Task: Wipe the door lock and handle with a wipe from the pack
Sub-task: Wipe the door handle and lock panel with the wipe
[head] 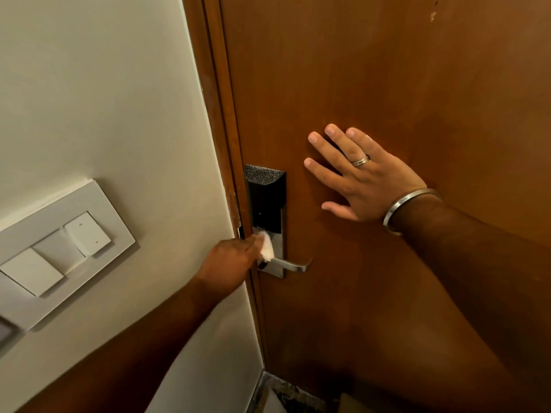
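Note:
A black and silver electronic door lock (266, 198) is mounted on the brown wooden door (387, 70), with a silver lever handle (290, 265) at its lower end. My left hand (229, 259) presses a bunched white wipe (267, 247) against the lock's silver plate just above the handle. My right hand (360, 177) lies flat on the door to the right of the lock, fingers spread, holding nothing. It wears a ring and a metal bangle. The wipe pack is not in view.
A white switch panel (59, 248) sits on the cream wall (104, 99) left of the door frame (222, 99). A strip of dark patterned floor (286, 394) shows at the bottom.

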`<act>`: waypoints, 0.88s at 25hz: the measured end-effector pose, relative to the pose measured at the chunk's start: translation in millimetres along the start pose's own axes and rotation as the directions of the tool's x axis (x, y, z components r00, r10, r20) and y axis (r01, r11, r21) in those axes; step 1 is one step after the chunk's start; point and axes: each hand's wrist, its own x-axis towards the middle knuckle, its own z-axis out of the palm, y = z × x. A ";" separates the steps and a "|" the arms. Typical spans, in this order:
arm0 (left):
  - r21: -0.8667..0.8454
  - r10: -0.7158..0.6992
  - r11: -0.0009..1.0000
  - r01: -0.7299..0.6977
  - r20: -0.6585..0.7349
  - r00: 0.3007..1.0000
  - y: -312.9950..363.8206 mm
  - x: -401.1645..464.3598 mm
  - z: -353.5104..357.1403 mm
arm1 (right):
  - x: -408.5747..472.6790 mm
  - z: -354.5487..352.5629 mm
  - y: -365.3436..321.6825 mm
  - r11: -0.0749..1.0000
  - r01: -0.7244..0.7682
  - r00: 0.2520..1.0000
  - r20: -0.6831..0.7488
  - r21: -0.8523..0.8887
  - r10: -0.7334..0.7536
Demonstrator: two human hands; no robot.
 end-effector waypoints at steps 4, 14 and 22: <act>-0.224 -0.203 0.945 0.237 0.161 0.966 -4.8 7.0 9.0 | 0.7 0.5 0.7 1.000 0.006 1.000 -0.004 0.010 -0.006; 0.053 -0.124 0.992 0.115 0.214 0.969 8.8 -5.9 33.6 | -0.3 0.9 -0.5 1.000 0.004 1.000 0.011 0.022 -0.004; -0.370 -0.439 0.873 0.318 -0.311 0.843 11.5 -1.2 2.6 | -0.2 2.2 -0.4 1.000 0.005 1.000 0.007 0.016 -0.005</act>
